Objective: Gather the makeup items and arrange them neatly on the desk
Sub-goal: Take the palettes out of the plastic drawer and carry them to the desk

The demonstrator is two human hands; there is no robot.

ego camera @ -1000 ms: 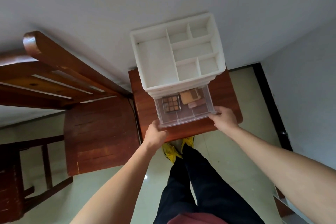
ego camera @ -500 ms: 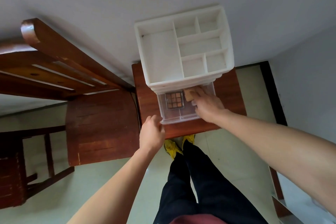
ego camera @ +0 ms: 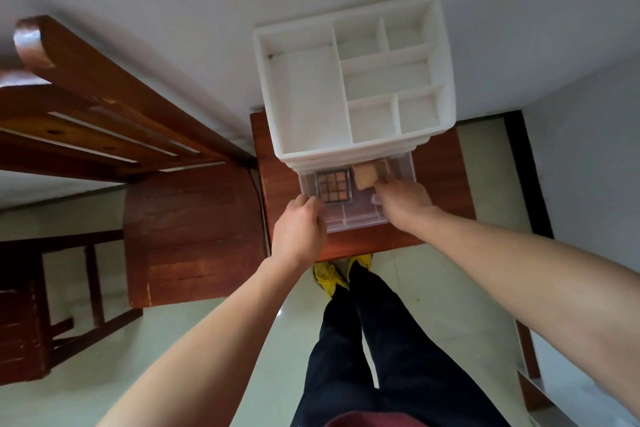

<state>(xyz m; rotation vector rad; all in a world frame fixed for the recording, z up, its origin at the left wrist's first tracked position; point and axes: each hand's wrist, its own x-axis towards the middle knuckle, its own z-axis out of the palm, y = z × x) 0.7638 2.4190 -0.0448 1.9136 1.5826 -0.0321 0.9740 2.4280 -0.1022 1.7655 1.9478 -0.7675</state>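
Observation:
A white makeup organiser [ego camera: 353, 87] with empty top compartments stands on a small reddish wooden table [ego camera: 446, 191] against the wall. Its clear bottom drawer [ego camera: 356, 218] is pulled out. Inside lie a brown eyeshadow palette [ego camera: 332, 187] on the left and a tan compact [ego camera: 363, 175] on the right. My left hand [ego camera: 299, 229] reaches into the drawer's left side, fingers touching the palette's near corner. My right hand [ego camera: 403, 199] is in the drawer's right side, its fingertips at the tan compact; the grip is hidden.
A wooden chair [ego camera: 187, 229] stands just left of the table, its backrest [ego camera: 104, 97] against the wall. Another wooden piece [ego camera: 20, 315] fills the far left. My legs and yellow shoes [ego camera: 329, 276] are at the table's front edge. A dark doorframe strip [ego camera: 526, 177] runs on the right.
My left hand moved from the drawer's front corner into its left side at the palette. My right hand went from the drawer's right corner to the tan compact and stays there.

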